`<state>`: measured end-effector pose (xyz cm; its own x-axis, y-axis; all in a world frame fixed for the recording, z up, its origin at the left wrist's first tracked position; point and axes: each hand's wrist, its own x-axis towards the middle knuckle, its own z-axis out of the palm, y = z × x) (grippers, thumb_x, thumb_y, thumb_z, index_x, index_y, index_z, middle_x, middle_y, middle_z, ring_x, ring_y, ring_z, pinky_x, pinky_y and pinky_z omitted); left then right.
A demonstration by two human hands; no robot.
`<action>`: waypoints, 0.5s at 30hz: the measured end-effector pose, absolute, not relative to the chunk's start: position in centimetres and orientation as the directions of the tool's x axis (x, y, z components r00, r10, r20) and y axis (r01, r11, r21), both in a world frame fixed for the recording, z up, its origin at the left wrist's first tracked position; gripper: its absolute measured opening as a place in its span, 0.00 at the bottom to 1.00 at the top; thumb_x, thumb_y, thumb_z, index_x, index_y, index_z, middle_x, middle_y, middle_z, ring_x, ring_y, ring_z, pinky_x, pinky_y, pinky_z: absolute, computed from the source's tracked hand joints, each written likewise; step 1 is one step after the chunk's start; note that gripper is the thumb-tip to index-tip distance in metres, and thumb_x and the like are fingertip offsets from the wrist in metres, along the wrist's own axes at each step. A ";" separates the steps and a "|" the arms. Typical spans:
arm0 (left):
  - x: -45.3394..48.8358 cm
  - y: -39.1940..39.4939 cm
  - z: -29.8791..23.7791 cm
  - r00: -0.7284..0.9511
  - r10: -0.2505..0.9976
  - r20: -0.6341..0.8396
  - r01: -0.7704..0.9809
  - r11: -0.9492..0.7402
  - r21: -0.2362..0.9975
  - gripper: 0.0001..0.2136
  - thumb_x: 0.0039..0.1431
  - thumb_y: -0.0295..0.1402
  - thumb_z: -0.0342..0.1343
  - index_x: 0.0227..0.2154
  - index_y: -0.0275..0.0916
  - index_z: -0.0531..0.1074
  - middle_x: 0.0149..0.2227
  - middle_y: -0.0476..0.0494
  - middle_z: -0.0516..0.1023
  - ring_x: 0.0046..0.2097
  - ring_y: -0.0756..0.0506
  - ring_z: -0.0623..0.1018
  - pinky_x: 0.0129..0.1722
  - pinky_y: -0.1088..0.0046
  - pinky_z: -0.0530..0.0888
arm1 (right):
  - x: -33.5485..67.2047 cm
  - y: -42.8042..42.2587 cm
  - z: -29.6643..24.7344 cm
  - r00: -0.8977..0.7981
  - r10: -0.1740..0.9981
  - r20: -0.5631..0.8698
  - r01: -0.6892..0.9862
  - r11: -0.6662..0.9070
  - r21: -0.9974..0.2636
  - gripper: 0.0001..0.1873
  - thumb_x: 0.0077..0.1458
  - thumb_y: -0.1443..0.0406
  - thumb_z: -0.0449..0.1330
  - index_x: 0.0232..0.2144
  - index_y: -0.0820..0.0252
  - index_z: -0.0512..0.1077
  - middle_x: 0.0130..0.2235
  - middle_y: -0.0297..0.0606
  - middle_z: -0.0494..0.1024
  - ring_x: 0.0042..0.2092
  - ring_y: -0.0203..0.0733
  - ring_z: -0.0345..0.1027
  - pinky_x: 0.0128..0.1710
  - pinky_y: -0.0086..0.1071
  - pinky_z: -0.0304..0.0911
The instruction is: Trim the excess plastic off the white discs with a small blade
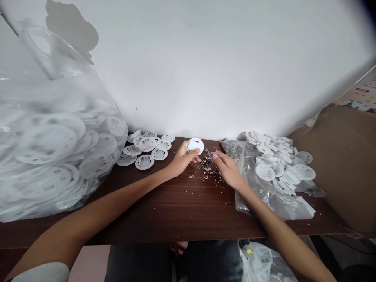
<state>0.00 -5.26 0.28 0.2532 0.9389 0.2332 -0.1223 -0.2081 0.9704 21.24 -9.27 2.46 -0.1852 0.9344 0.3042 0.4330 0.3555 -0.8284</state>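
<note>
White plastic sits in the person's left hand [183,158]: a round, slotted disc [195,145], gripped at its edge between thumb and fingers, its face tilted up toward the person. The right hand [227,169] is just beside it, fingers curled and drawn together over a scatter of dark scraps [209,166]. Its fingertips [215,156] come close to the left hand, though from here I cannot tell whether they pinch a scrap or anything else.

The scraps lie on a dark wood-grain tabletop [176,219], thickest between and just below the two hands, with a few flecks straying toward the person. Beyond the left hand, a small loose group of matching white discs [146,150] lies on the wood, some overlapping. Further out on that side, a large clear plastic bag [53,129] bulges with many more discs and leans against a white wall [188,66].

Beyond the right hand, a crumpled clear bag [258,199] lies flat on the table under a heap of white discs [276,164], some with long strips still attached. A brown cardboard sheet [337,164] stands past that heap. Below the table edge, between the forearms, the person's dark trousers [173,262] show, and a white plastic bag [264,264] sits lower down on the right-hand side.
</note>
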 end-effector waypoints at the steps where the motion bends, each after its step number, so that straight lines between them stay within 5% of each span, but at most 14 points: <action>1: 0.1 -5.0 0.2 0.273 0.947 0.167 -0.204 -0.113 0.973 0.20 0.63 0.41 0.61 0.54 0.40 0.66 0.43 0.41 0.78 0.35 0.48 0.80 0.36 0.70 0.75 | 21.3 -9.3 2.4 -0.203 0.901 0.384 0.516 0.431 -0.740 0.19 0.70 0.51 0.53 0.40 0.56 0.75 0.39 0.39 0.78 0.41 0.45 0.71 0.42 0.38 0.65; 6: 0.0 -4.5 -0.3 0.337 0.940 0.062 -0.342 0.061 0.938 0.18 0.60 0.37 0.63 0.51 0.39 0.69 0.44 0.41 0.78 0.35 0.49 0.77 0.34 0.71 0.73 | 21.2 -9.2 1.4 -0.281 0.827 0.488 0.691 0.527 -0.495 0.14 0.70 0.56 0.53 0.47 0.56 0.75 0.44 0.43 0.79 0.46 0.49 0.73 0.47 0.42 0.67; 15: -0.1 -4.6 -0.4 0.384 0.921 0.070 -0.278 0.043 0.960 0.15 0.62 0.38 0.63 0.49 0.38 0.72 0.44 0.40 0.81 0.39 0.47 0.82 0.43 0.68 0.76 | 21.0 -9.3 0.9 -0.313 0.818 0.483 0.731 0.532 -0.428 0.10 0.69 0.60 0.56 0.48 0.56 0.73 0.44 0.42 0.77 0.46 0.48 0.73 0.46 0.41 0.68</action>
